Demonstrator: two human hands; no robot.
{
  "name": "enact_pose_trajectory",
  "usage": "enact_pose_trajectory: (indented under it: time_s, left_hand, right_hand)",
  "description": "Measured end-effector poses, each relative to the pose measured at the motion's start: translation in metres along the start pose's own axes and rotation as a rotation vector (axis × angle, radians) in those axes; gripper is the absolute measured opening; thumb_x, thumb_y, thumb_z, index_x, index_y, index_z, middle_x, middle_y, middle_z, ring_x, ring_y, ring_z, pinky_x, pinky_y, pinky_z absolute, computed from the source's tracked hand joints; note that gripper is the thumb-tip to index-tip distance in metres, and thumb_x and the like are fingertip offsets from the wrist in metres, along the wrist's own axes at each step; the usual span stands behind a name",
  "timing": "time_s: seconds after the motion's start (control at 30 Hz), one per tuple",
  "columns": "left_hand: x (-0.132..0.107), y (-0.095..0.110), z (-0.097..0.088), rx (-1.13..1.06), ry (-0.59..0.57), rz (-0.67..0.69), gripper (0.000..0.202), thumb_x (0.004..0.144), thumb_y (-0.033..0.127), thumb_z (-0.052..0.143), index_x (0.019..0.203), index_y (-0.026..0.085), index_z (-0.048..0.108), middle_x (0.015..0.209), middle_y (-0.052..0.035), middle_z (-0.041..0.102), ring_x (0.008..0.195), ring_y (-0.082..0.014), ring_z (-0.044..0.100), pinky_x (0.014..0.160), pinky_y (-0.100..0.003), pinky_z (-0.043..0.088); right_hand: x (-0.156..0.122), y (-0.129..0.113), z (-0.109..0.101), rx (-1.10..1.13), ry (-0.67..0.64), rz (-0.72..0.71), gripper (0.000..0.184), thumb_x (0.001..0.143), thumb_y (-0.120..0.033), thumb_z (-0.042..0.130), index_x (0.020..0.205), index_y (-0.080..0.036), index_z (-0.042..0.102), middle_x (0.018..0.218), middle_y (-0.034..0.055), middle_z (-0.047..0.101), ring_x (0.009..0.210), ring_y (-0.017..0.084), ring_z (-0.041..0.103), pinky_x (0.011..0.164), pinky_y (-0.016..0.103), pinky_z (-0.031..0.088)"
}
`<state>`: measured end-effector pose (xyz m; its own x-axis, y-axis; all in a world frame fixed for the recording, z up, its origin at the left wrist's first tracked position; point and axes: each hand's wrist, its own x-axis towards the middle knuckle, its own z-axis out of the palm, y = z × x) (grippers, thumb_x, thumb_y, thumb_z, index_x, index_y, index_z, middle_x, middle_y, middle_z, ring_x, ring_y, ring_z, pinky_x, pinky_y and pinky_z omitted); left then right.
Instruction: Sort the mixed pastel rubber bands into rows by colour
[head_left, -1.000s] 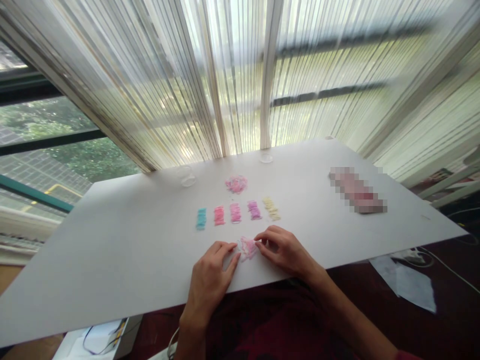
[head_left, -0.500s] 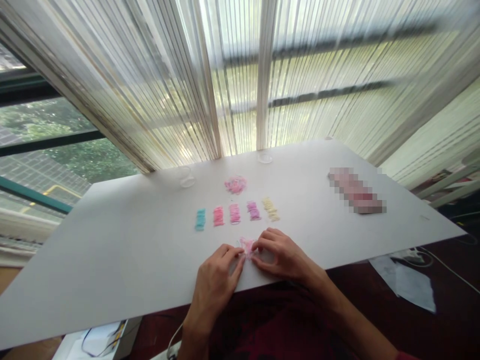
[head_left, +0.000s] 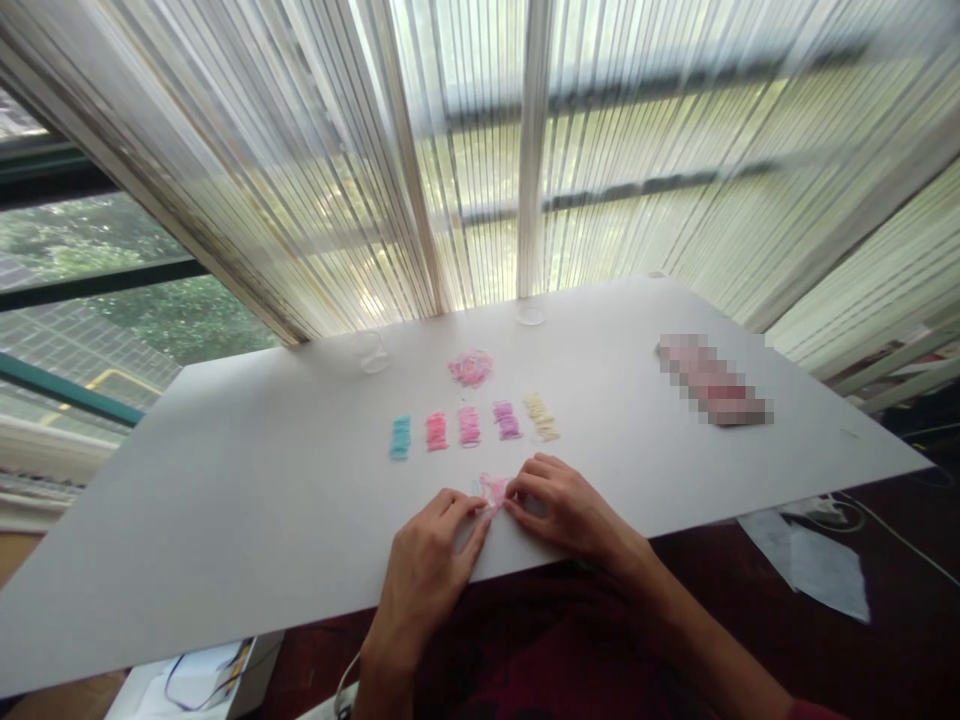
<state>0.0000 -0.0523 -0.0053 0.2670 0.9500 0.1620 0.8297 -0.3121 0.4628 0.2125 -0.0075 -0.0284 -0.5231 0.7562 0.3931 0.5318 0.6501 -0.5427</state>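
Observation:
A small loose pile of mostly pink elastic hair bands (head_left: 493, 488) lies near the table's front edge, with a pale blue one at its left side. My left hand (head_left: 439, 550) rests at the pile's near left, thumb and forefinger closed on the bands. From the right, my right hand (head_left: 559, 505) pinches at the same pile with thumb and forefinger; which band it grips is too small to tell. Beyond them runs a row of sorted bands: blue (head_left: 400, 438), coral pink (head_left: 436, 431), pink (head_left: 469, 426), purple (head_left: 507, 420) and pale yellow (head_left: 541, 417).
A mixed heap of bands (head_left: 471, 368) lies behind the row. Two clear round pieces, one at left (head_left: 375, 360) and one at right (head_left: 530, 315), stand near the white table's (head_left: 262, 500) back edge. A pixelated pinkish object (head_left: 712, 382) lies at right.
The fingertips of my right hand have drawn closer together and shifted slightly at the pile. My left hand stays nearly in place; the sorted row is unchanged.

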Motion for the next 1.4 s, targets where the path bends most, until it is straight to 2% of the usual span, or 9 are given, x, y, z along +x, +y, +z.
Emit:
enact_pose_trajectory:
  time_s: [0.17, 0.47, 0.77, 1.07, 1.23, 1.4]
  left_hand:
    - [-0.003, -0.001, 0.001, 0.033, 0.008, -0.005, 0.012, 0.099, 0.027, 0.059, 0.095, 0.025, 0.069, 0.093, 0.0006, 0.073, 0.08, -0.0179, 0.072, 0.07, -0.027, 0.052]
    - [-0.002, -0.002, 0.006, 0.061, 0.034, 0.053, 0.019, 0.102, 0.027, 0.051, 0.093, 0.024, 0.067, 0.089, -0.0007, 0.072, 0.078, -0.0175, 0.07, 0.068, -0.027, 0.05]
    - [0.001, -0.002, 0.003, 0.021, 0.075, 0.05, 0.022, 0.104, 0.031, 0.048, 0.096, 0.024, 0.067, 0.091, -0.0011, 0.071, 0.068, -0.0152, 0.066, 0.067, -0.026, 0.051]
    - [0.01, -0.013, 0.003, -0.019, 0.133, 0.022, 0.023, 0.102, 0.034, 0.05, 0.099, 0.023, 0.07, 0.084, -0.0014, 0.074, 0.065, -0.0158, 0.066, 0.07, -0.027, 0.053]
    - [0.011, -0.017, 0.003, -0.099, 0.159, 0.031, 0.02, 0.1, 0.034, 0.054, 0.1, 0.022, 0.071, 0.089, -0.0018, 0.076, 0.063, -0.0137, 0.063, 0.067, -0.025, 0.052]
    - [0.01, -0.017, 0.003, -0.223, 0.199, 0.04, 0.016, 0.099, 0.032, 0.059, 0.1, 0.022, 0.071, 0.09, -0.0017, 0.075, 0.063, -0.0115, 0.06, 0.067, -0.024, 0.052]
  right_hand:
    - [0.0, -0.001, -0.003, 0.056, 0.026, 0.001, 0.01, 0.086, -0.011, 0.07, 0.089, -0.02, 0.068, 0.085, 0.0036, 0.066, 0.081, 0.019, 0.06, 0.073, 0.031, 0.051]
    - [-0.002, -0.003, 0.001, 0.059, 0.004, -0.047, 0.012, 0.095, -0.02, 0.067, 0.105, -0.024, 0.073, 0.088, 0.0039, 0.068, 0.084, 0.02, 0.061, 0.074, 0.03, 0.053]
    - [-0.002, 0.0, 0.004, -0.008, 0.036, -0.053, 0.012, 0.095, -0.017, 0.067, 0.103, -0.024, 0.073, 0.085, 0.0038, 0.066, 0.08, 0.019, 0.062, 0.074, 0.03, 0.054]
    - [-0.001, 0.001, 0.004, 0.023, 0.085, -0.025, 0.012, 0.096, -0.015, 0.064, 0.1, -0.022, 0.073, 0.085, 0.0045, 0.066, 0.077, 0.018, 0.064, 0.07, 0.028, 0.054]
    - [-0.002, 0.004, 0.004, 0.064, 0.147, 0.003, 0.011, 0.097, -0.018, 0.063, 0.1, -0.022, 0.072, 0.085, 0.0041, 0.066, 0.078, 0.018, 0.065, 0.073, 0.029, 0.056]
    - [-0.002, 0.005, 0.005, 0.063, 0.142, 0.016, 0.011, 0.098, -0.02, 0.062, 0.1, -0.022, 0.072, 0.085, 0.0041, 0.066, 0.078, 0.018, 0.064, 0.073, 0.029, 0.056]
